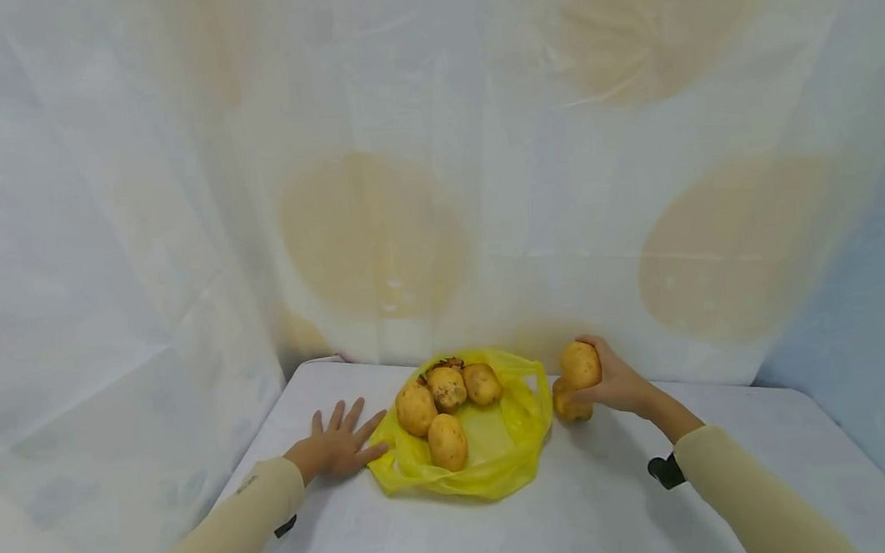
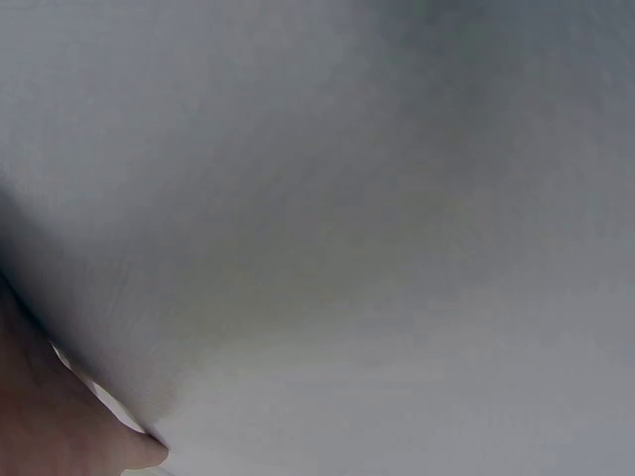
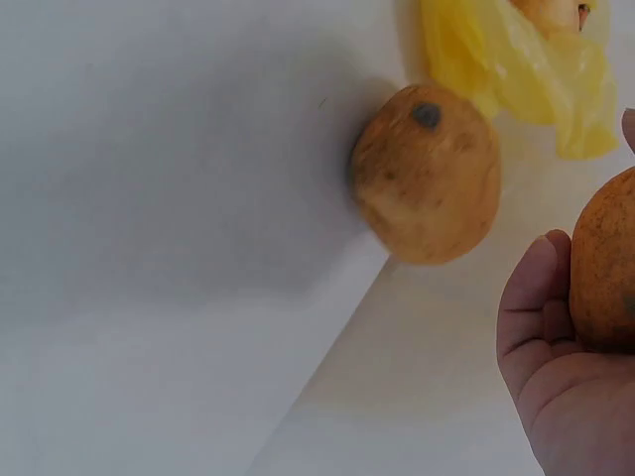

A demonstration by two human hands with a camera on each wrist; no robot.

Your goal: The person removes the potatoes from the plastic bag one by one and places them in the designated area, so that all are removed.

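My right hand [image 1: 619,382] grips a potato [image 1: 581,364] between thumb and fingers, to the right of a yellow plastic bag [image 1: 526,447]. Just below that potato, a second potato [image 3: 429,174] rests on the table beside the bag. Several more potatoes [image 1: 448,441] lie on the spread bag, one of them with dark sprouts or roots at its top. My left hand [image 1: 335,449] rests flat on the table with fingers spread, its fingertips at the bag's left edge. In the left wrist view only part of the left hand [image 2: 60,426] shows, at the lower left corner.
The white-covered table [image 1: 604,502] stands against a pale curtain [image 1: 542,179] with large tan dots. More pale sheeting [image 1: 77,329] hangs along the left side, and a bluish sheet [image 1: 864,304] at the right. Dark wrist straps show below both sleeves.
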